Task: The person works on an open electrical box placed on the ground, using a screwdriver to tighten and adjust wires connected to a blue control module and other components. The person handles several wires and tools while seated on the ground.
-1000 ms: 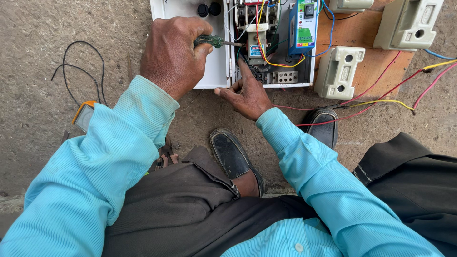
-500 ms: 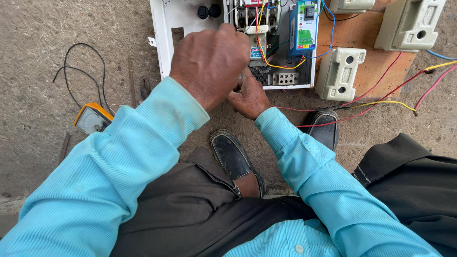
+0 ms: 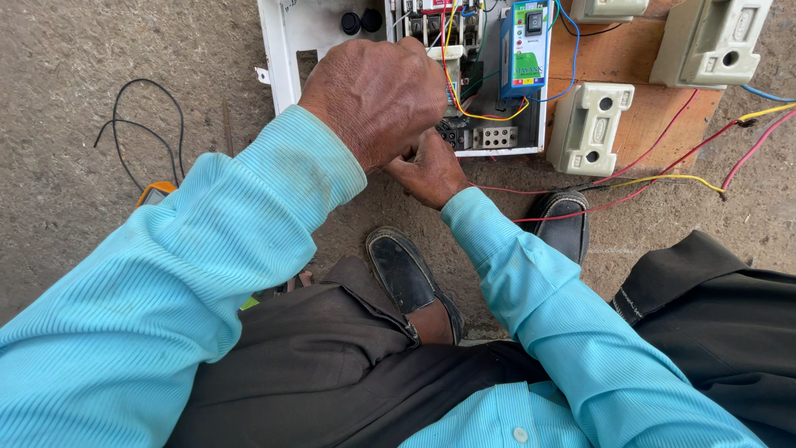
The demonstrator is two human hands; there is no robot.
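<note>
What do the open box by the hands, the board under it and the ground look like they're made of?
The open box looks like white painted sheet metal: thin flat walls with cut slots, though plastic is possible. The board seems bare wood, orange-brown and matte. The ground looks like rough grey concrete, grainy and unpolished.

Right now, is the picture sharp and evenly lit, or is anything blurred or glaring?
Head view: soft, even daylight, no glare or hard shadows; the left hand and white electrical box look sharp; the near blue sleeve fills the corner, stretched large by the wide lens.
</note>
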